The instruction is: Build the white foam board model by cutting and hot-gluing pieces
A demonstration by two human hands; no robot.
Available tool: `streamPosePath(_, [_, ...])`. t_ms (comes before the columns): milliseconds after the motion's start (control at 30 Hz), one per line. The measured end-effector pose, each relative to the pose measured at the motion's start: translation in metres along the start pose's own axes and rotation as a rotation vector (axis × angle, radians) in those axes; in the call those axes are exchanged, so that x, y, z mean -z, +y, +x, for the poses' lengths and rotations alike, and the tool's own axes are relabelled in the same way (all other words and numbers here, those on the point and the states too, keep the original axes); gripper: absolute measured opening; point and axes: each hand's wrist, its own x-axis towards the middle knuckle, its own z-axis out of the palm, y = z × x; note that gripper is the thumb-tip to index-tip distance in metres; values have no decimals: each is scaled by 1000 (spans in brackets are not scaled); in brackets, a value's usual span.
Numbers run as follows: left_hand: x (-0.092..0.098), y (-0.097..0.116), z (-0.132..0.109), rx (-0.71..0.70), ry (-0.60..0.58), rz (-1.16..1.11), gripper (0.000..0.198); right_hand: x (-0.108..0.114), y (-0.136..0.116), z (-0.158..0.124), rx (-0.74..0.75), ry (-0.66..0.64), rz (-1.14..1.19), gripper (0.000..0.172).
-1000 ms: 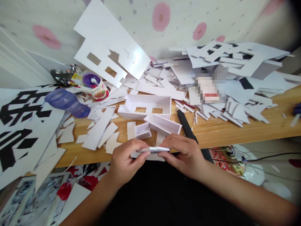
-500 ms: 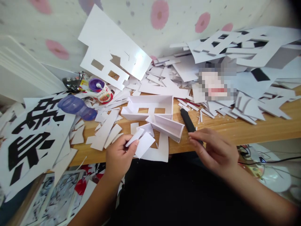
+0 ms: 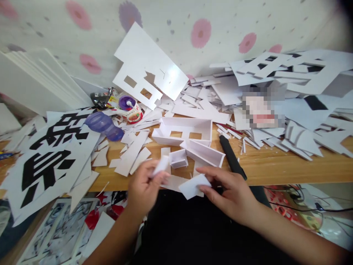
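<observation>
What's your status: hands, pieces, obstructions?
Left hand holding small white piece. Right hand holding white rectangle. Black tool lies just beyond right hand.

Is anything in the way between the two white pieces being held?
Only the thumb of the left hand, against its white piece. Nothing else visible stands between that and the white card in the right hand.

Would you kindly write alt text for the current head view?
A person's left hand holds a small white piece and the right hand a white rectangular piece, at a wooden table. Beyond lie three open white boxes, a black tool and scattered white offcuts.
</observation>
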Motion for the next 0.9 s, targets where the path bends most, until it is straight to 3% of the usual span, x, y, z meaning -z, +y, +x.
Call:
streamPosePath(67, [40,-14,19,8,338,277,46,7,3,1,3,48,-61,34])
streamPosePath(100, [61,-20,28,-40,394,433,57,10,5,1,-4,74,-88,34])
streamPosePath(167, [94,-28,41,-157,443,685,54,16,6,5,-12,116,-155,30])
streamPosePath(233, [103,-28,45,-296,430,701,48,19,6,11,4,127,-238,18])
streamPosePath(300, [86,-25,42,-414,265,592,39,20,4,20,42,99,-314,7])
streamPosePath(367, [56,-21,39,-482,109,486,31,20,1,31,91,33,-387,8])
streamPosePath(467, [17,-19,39,-453,-92,417,39,20,-3,49,172,-108,-523,13])
streamPosePath(533, [3,-21,42,-422,-199,381,45,21,-2,58,205,-196,-559,14])
streamPosePath(633, [-3,-26,46,-416,-270,322,48,20,3,68,231,-275,-561,16])
streamPosePath(900, [-13,-41,49,-398,-286,216,47,10,10,82,216,-387,-546,14])
